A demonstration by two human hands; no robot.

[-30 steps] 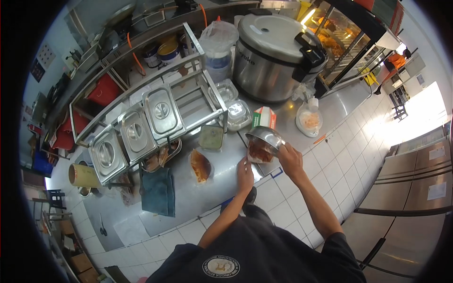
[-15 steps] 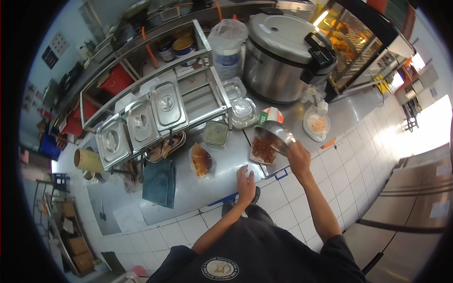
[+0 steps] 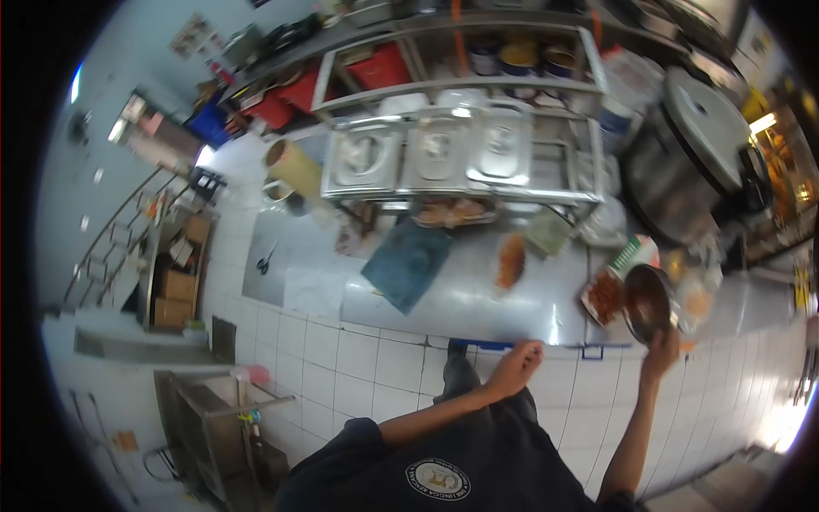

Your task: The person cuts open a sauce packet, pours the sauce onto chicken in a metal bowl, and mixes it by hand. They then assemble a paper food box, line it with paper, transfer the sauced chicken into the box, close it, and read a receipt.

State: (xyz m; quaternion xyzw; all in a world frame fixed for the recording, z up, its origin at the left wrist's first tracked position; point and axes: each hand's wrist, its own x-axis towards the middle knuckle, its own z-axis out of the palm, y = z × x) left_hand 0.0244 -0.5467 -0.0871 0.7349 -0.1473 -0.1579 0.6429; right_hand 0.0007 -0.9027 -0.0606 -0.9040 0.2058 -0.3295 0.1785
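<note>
My right hand grips a metal bowl by its rim. The bowl is tilted, and a reddish-brown coating shows inside. Just left of it on the counter is an open paper food box with chopped reddish-brown food in it; its printed green, white and red flap stands behind. My left hand is at the counter's front edge with its fingers curled in, and nothing shows in it. A bag of brown sauce lies farther back on the counter.
Lidded steel pans sit in a metal rack at the back. A large cooker stands at right. A teal cloth, scissors and a green-topped container lie on the steel counter.
My view has swung left, shifting the scene rightward and blurring it. The bowl has tipped so its inside faces me more, still in my right hand. My left hand's fingers have curled in.
</note>
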